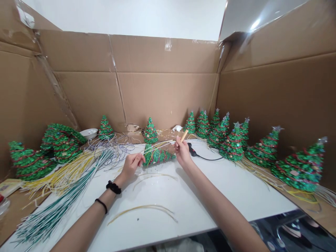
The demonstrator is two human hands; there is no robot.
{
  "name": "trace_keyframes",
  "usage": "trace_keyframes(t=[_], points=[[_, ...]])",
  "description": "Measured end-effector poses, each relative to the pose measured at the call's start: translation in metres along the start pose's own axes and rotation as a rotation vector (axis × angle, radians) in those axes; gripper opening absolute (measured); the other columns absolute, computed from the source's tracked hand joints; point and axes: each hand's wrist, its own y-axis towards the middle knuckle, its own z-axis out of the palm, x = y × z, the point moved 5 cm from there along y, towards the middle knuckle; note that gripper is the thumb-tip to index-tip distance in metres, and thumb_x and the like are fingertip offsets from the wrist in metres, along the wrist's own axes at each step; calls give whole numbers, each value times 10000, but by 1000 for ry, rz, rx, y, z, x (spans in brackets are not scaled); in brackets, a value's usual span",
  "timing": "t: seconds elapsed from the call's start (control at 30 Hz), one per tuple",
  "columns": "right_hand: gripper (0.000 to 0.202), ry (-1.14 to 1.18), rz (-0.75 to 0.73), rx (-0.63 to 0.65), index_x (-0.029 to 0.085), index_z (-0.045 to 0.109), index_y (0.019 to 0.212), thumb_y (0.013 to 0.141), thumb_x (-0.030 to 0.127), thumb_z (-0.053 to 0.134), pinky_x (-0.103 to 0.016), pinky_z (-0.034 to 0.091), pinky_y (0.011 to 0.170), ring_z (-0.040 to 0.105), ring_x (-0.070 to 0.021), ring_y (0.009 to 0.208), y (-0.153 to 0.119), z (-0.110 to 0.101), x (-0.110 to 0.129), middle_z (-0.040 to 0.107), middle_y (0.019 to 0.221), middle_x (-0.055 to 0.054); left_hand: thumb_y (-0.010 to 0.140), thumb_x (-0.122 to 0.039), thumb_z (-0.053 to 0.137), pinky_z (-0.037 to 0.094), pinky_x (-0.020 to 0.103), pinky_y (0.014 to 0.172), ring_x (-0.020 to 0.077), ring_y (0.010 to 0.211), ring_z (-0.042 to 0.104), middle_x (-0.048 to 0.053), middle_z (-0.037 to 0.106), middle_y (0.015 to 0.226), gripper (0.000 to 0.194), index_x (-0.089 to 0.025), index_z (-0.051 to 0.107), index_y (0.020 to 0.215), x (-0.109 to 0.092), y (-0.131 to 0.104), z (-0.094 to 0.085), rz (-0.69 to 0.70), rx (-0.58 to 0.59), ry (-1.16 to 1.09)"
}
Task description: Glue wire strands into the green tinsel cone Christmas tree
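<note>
Thin pale strands (pixel 159 145) stretch between my two hands. My left hand (pixel 134 163) is closed, its fingers pinching one end of the strands. My right hand (pixel 181 148) is closed round a short tan stick (pixel 184 135), and the other end of the strands meets its fingertips. Just behind and between the hands, a green tinsel tree (pixel 160 156) with a reddish garland lies on its side on the white board (pixel 196 210). Curved yellowish strands (pixel 143 208) rest on the board nearer to me.
Bundles of green (pixel 65 192) and yellow strands (pixel 63 173) spread at the left. Tinsel trees stand at the left, at the back (pixel 150 131) and along the right (pixel 233 143). A black tool (pixel 192 150) with a cord lies right of my right hand. Cardboard walls (pixel 168 91) enclose the space.
</note>
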Motion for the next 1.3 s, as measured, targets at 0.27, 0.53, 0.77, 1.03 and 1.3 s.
trace_keyframes(t=[0.27,0.53,0.77,1.03,1.3], points=[[441,-79,-182,-230,206,385,713,584,431,742,-155,172,379,238,-22,382,9,-20,18,321,436,138,911,-411,337,318,213,459,74,388,397,-31,428,416,508,-149,595,561,-13,-4,6,151,28,103],[293,-127,-354,-536,236,331,776,750,377,587,-168,215,373,282,-55,393,11,-43,36,299,500,126,916,-247,337,338,213,488,76,421,450,-6,518,454,451,-157,550,528,-26,-12,12,423,25,228],[217,-165,-461,-507,240,324,782,785,352,509,-171,216,382,277,-55,401,11,-43,51,292,523,117,901,-226,305,344,244,514,110,457,492,23,574,504,401,-164,566,603,-41,-20,28,598,215,322],[267,-102,-379,-500,229,329,760,742,362,559,-146,178,367,242,-33,374,14,-44,45,294,479,138,875,-303,389,337,238,570,117,503,525,-19,571,519,262,-186,617,820,-34,-20,38,442,478,548],[354,-84,-67,-222,211,386,758,641,365,683,-141,148,357,244,-19,360,18,-30,24,369,467,130,812,-426,533,279,236,540,145,568,564,-8,633,614,235,-228,631,889,-18,-21,55,246,505,684]])
